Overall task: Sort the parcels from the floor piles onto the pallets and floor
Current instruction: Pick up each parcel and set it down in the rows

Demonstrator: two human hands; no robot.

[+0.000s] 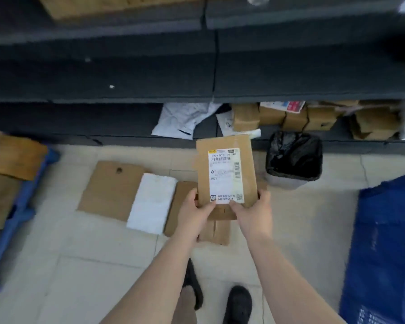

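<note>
Holding flat parcel [226, 174] by its near edge, left hand [194, 213] and right hand [255, 213] pinched it, thumbs on label; label probably needed reading; best kept level

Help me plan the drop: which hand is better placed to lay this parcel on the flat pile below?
Probably left. Both hands, left and right, grip the parcel, but the floor parcels lie mostly to the left, nearer that hand.

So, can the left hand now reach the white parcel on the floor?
Probably not yet: the left hand grips the brown parcel together with the right hand. Nothing covers the white parcel.
</note>
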